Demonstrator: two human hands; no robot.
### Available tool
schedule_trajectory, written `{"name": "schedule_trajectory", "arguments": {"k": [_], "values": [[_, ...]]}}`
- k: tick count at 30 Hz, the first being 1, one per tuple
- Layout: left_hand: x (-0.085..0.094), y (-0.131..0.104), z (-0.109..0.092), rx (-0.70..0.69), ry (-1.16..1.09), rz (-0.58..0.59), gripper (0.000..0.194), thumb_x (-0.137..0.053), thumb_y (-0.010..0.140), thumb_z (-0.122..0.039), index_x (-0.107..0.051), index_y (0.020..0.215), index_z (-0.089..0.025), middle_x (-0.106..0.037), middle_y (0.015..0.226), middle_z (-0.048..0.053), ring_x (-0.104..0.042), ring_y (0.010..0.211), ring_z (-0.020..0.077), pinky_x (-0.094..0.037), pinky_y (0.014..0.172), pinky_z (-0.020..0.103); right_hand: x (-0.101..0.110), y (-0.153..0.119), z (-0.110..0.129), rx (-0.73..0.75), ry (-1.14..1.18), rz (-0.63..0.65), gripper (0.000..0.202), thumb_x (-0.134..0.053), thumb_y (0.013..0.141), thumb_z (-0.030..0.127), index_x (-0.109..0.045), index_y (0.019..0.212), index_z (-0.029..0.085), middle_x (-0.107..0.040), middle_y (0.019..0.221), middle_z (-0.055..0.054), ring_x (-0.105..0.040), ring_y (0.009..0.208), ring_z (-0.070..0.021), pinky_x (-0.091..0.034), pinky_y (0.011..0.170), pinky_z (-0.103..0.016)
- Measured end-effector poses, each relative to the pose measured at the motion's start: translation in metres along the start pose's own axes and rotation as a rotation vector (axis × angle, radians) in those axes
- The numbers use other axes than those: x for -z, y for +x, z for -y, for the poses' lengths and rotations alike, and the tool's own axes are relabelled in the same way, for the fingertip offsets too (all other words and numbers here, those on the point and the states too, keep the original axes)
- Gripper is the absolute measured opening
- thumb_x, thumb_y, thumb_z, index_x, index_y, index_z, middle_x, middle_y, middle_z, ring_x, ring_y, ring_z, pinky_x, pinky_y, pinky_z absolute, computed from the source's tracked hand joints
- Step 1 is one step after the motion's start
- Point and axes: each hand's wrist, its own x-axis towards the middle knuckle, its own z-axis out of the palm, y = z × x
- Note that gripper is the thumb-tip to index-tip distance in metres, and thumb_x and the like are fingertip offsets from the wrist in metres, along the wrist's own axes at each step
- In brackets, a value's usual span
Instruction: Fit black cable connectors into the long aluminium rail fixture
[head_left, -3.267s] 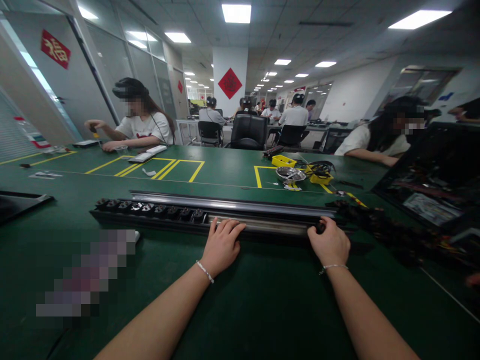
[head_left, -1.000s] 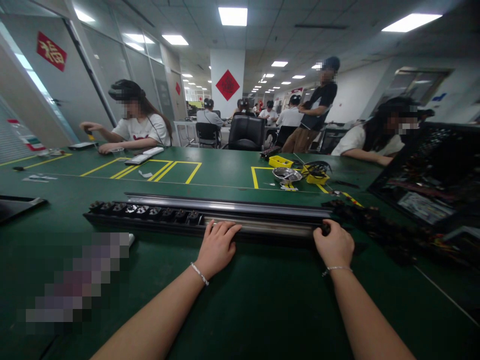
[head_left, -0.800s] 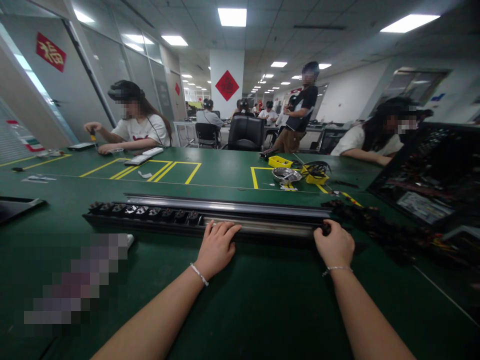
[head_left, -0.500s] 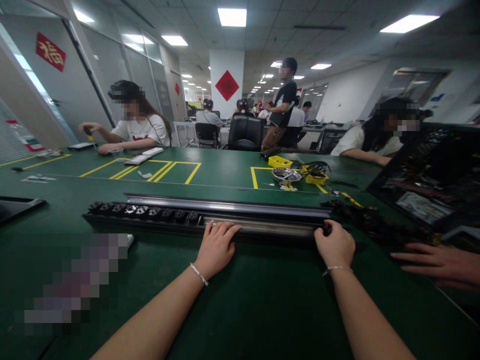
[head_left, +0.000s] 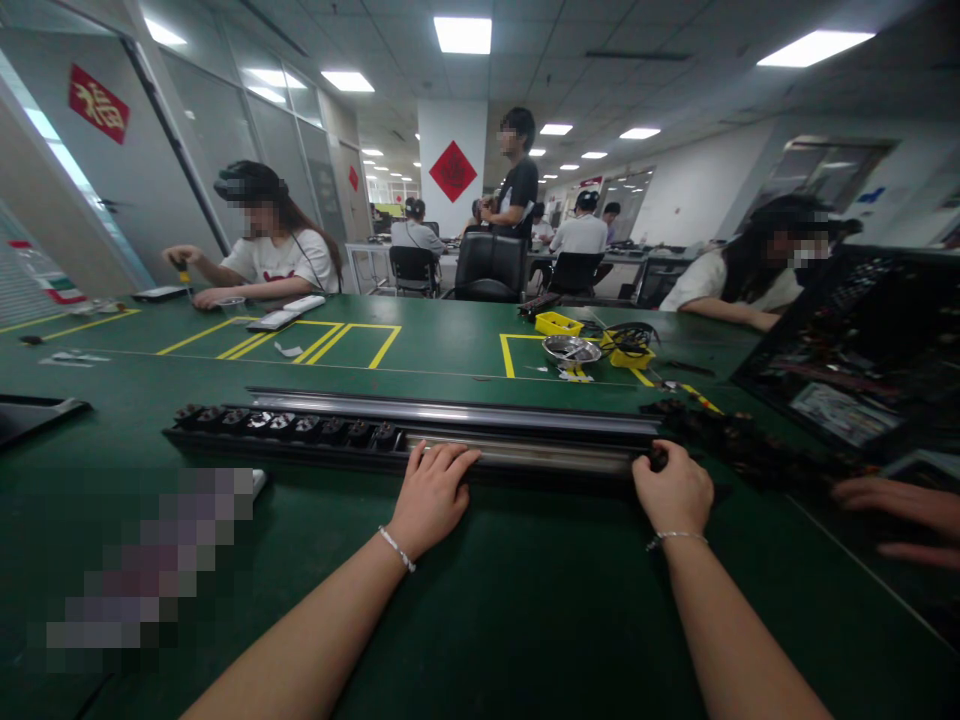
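Note:
A long black power strip housing (head_left: 525,458) lies across the green table in front of me. Black socket modules (head_left: 334,430) fill its left part in a row; the right part shows a bare metallic channel. My left hand (head_left: 435,495) lies over the near wall just right of that row, fingers on top and thumb on the front side. At the right end, my right hand (head_left: 675,488) pinches a small black socket module (head_left: 658,459), mostly hidden by the fingers. Behind the housing runs a separate long dark strip (head_left: 465,412) with a shiny surface.
Loose black modules (head_left: 735,432) are heaped to the right, near a co-worker's hand (head_left: 900,505). A large dark open case (head_left: 847,350) stands behind them. Farther back are a metal bowl (head_left: 571,349) and yellow bins (head_left: 559,323). A blurred-out object (head_left: 150,560) lies at left front.
My right hand has shifted very slightly right; my left hand stays put. The co-worker's hand has drawn back to the right. A standing person in the background has moved left.

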Motion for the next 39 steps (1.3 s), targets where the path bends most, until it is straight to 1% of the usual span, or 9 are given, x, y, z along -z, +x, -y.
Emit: {"name": "schedule_trajectory", "arguments": {"k": [4, 39], "values": [[0.0004, 0.0003, 0.0, -0.001, 0.002, -0.001, 0.047, -0.051, 0.078, -0.019, -0.049, 0.122, -0.031, -0.057, 0.123, 0.001, -0.047, 0.117, 0.0211, -0.019, 0.109, 0.047, 0.0002, 0.0002, -0.0012, -0.002, 0.008, -0.016, 0.036, -0.046, 0.072, 0.031, -0.061, 0.101, 0.014, -0.063, 0.084, -0.01, -0.054, 0.081, -0.0237, -0.038, 0.08, -0.036], [0.0007, 0.0006, -0.0006, -0.005, 0.012, -0.005, 0.046, -0.052, 0.077, -0.019, -0.05, 0.122, -0.031, -0.058, 0.122, 0.001, -0.048, 0.116, 0.0219, -0.022, 0.108, 0.048, 0.0026, 0.0051, -0.0091, -0.071, -0.02, -0.027, 0.038, -0.048, 0.073, 0.032, -0.062, 0.102, 0.014, -0.063, 0.082, -0.01, -0.055, 0.08, -0.0238, -0.04, 0.08, -0.037]]}}
